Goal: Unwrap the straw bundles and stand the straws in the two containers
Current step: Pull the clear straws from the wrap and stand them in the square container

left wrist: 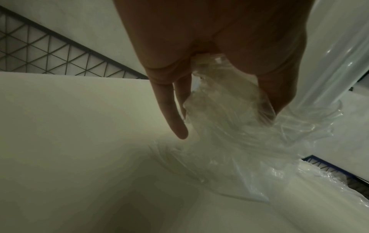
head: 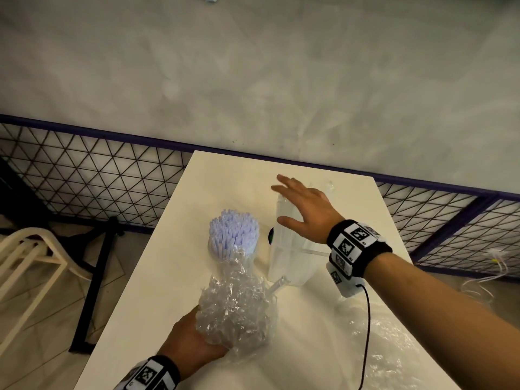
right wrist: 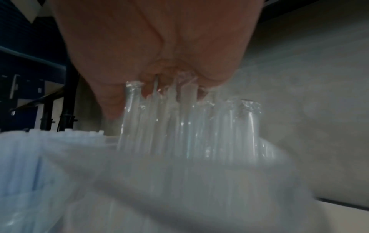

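Straws up, wrap coming off

Straws [head: 234,230], pale lilac, stand bunched in a container that the film mostly hides, near the middle of the table [head: 157,277]. Crumpled clear wrap [head: 235,311] hangs off their near side. The left hand [head: 194,336] grips the wrap's lower end, fingers curled into the film; the left wrist view confirms plastic bunched in the palm. The right hand [head: 305,211] lies flat, fingers spread and straight, on the tops of clear-sleeved straws [right wrist: 189,126] standing in the second container [head: 289,263], just right of the first.

Judgement: the wrap should be drawn down and away slowly while the flat palm steadies the tall, light container; a sharp tug could topple either bunch.

More loose film [head: 394,342] lies at the table's near right. Beyond the cream tabletop: a wire-mesh fence [head: 92,175] with a blue rail, a grey wall [head: 253,80], a chair [head: 31,254] at left.
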A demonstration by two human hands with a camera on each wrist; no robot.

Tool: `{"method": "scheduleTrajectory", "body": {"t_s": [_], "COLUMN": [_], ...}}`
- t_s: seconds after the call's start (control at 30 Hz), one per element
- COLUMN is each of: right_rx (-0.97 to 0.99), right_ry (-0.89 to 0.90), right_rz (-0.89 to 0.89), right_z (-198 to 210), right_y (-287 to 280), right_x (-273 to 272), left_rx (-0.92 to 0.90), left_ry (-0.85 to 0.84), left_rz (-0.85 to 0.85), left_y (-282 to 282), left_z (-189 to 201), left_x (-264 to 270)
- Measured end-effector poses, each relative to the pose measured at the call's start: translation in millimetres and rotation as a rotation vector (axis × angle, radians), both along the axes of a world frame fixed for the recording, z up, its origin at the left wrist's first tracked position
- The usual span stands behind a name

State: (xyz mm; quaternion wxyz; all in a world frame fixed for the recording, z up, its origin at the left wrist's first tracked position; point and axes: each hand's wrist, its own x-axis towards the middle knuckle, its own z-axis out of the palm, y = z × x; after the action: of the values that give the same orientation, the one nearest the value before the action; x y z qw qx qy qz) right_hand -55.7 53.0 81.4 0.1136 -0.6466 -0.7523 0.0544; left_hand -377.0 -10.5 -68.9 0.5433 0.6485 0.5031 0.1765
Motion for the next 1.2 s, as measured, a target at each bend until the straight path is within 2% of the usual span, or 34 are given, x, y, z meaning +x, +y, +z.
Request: {"method": "scheduleTrajectory", "body": {"t_s": [0.1,0.27,0.37,0.47,0.6,0.67,0.77,0.83,0.9,0.97,1.07,1.2], "right_rx": [-0.12,-0.038,0.032,0.052,-0.148,-0.156,0.082,0.193,0.111,-0.06,-0.278,-0.447], "right_ry": [-0.19,-0.008,-0.122,-0.189,-0.25,-0.256,-0.09,0.041,0.165,0.256,0.327,0.484], "right_rz": [-0.031,-0.037,-0.041,-0.162,-0.257,-0.251,-0.207,-0.073,0.062,0.115,0.104,0.06], "right_z": [-10.2,1.9,3.8,2.6,-0.7,1.2,19.3,33.8,44.2,44.3,24.8,-15.4], "right_y": [5.4,4.3,7.4,11.1,9.1,7.8,-0.7,-12.6,-31.2,-53.9,-86.2,-114.5], "right_x": [-0.7,-5.1,-6.0,4.3,17.0,16.7,3.4,-10.2,-24.3,-34.8,-40.4,-49.0], "left_rx": [0.022,0.059,0.052,0.052,-0.012,-0.023,-0.027,-0.023,-0.011,-0.007,-0.008,0.04], "left_ry": [0.017,0.039,0.043,0.067,0.045,0.046,0.047,0.041,0.039,0.035,0.044,0.094], "left_rz": [-0.016,-0.055,-0.051,-0.067,-0.05,-0.057,-0.052,-0.045,-0.031,-0.022,-0.011,-0.074], "left_y": [1.5,2.5,3.5,4.1,3.1,2.3,2.6,2.0,0.7,-0.1,-0.2,0.3], "left_z": [1.5,2.1,-2.2,-4.4,-2.0,-2.3,-2.9,0.1,4.6,11.4,13.2,11.9], "left_x": [0.6,0.3,-1.7,-1.5,-2.0,-2.9,-2.8,-1.8,0.0,1.8,2.6,1.9]}}
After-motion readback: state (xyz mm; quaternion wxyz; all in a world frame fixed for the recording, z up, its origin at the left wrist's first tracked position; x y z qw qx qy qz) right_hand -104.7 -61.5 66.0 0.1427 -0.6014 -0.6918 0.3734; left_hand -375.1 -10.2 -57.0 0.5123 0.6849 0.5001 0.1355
